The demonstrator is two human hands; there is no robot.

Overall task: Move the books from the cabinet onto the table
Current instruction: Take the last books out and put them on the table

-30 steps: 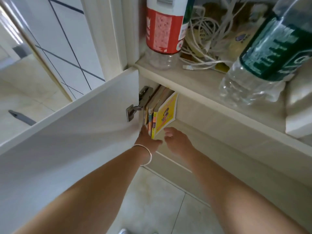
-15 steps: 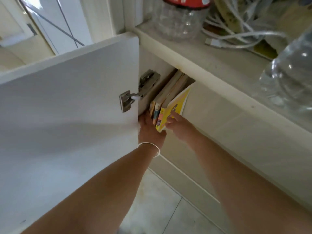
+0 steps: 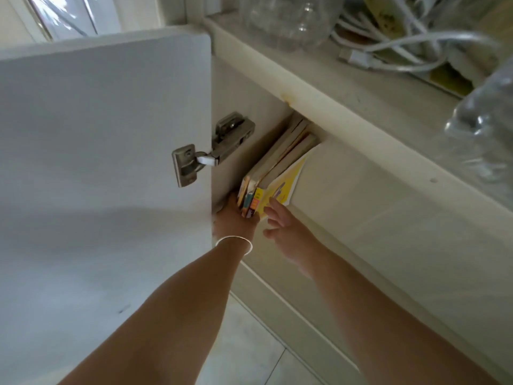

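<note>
Cabinet door [image 3: 105, 168], white and swung wide, fills the left side of the view, its metal hinge [image 3: 211, 151] joining it to the side wall of the cabinet [image 3: 388, 207]. Above the opening runs a pale shelf [image 3: 347, 87]; on it, toward the far edge, lie a tangle of white cables [image 3: 402, 48], the clear base of a plastic bottle [image 3: 288, 20] and, at the right edge, part of a second clear bottle [image 3: 483, 123]. Pale floor tiles [image 3: 249, 354] show between the two forearms at the bottom.

Inside the opening, against the hinge-side wall and just under the shelf, stands a small row of books [image 3: 274, 168], upright and leaning a little, spines toward the camera. The outermost one has a yellow cover [image 3: 283, 184].

The left hand [image 3: 236, 220], with a thin bracelet [image 3: 234, 241] at the wrist, reaches in at the lower left corner of the row; it touches the spines, but its fingers are hidden behind the door edge and the books, so I cannot tell how its grip is set. The right hand [image 3: 283, 232] is just beside the yellow cover, its fingers [image 3: 273, 211] spread and fairly straight, the tips touching the lower corner of that cover; its grip is wide, curled round nothing.
</note>
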